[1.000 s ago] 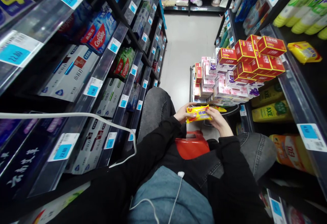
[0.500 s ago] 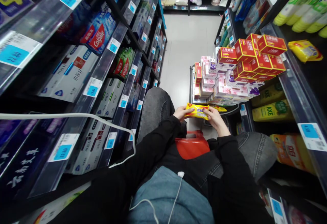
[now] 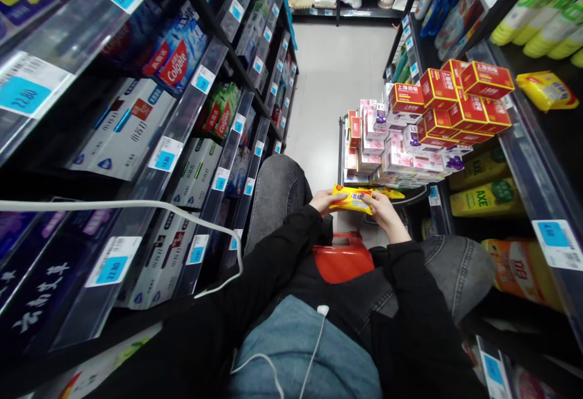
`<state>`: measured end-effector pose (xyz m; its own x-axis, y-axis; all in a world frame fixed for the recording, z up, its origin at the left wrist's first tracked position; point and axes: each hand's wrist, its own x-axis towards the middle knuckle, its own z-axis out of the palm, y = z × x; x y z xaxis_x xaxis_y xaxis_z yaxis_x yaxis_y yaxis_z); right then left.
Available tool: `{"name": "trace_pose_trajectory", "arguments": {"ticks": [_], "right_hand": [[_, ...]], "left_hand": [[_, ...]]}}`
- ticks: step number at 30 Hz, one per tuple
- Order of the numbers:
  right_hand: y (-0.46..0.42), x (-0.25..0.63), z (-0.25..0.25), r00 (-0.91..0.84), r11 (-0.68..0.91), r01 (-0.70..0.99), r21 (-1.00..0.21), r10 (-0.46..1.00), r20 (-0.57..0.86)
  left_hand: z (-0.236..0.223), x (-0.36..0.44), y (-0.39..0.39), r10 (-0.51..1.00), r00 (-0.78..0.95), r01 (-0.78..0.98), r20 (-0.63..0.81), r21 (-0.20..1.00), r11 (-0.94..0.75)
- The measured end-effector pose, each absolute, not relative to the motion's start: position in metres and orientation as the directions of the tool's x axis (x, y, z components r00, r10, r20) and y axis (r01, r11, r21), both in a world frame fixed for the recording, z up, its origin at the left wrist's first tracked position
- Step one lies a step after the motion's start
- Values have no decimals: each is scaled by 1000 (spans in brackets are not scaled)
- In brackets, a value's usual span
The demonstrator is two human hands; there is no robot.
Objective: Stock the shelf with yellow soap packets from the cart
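Both hands hold one yellow packet (image 3: pixel 352 198) in front of the person, between the left knee (image 3: pixel 282 189) and the right knee (image 3: pixel 462 268), above the floor (image 3: pixel 314 92).

Grip state: the left hand (image 3: pixel 322 201) is closed on the left end; the right hand (image 3: pixel 384 209) is closed on the right end. Thumbs rest on the printed face; finger placement underneath cannot be told.

Orientation: the packet's long axis runs crosswise, from hand to hand, with the right end set slightly closer to the body. Neither hand is nearer to the packet, as each is in contact.

Surroundings: pink-and-white boxes (image 3: pixel 398 155) are stacked ahead and to the right, with red boxes (image 3: pixel 487 80) on top. The right hand is the nearer one to this stack. A second yellow packet (image 3: pixel 392 194) lies just beyond the right hand, at the stack's near edge; contact cannot be confirmed. A red plastic object (image 3: pixel 344 262) stands below the hands.
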<state>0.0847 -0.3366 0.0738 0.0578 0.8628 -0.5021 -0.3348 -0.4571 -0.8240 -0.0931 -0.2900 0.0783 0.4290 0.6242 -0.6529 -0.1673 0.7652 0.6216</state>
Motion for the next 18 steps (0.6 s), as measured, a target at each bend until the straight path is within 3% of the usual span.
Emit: {"name": "trace_pose_trajectory", "arguments": {"ticks": [7,18], "right_hand": [[-338,89,76,35,-344,-321,-883,927,-373],[-338,91,74,51,-324,-286,-902,935,-352]], "left_hand": [[70,-92,-290,692,443,-237,-570,670,703],[71,-92,-290,711,460,-253,-533,688,680]]}}
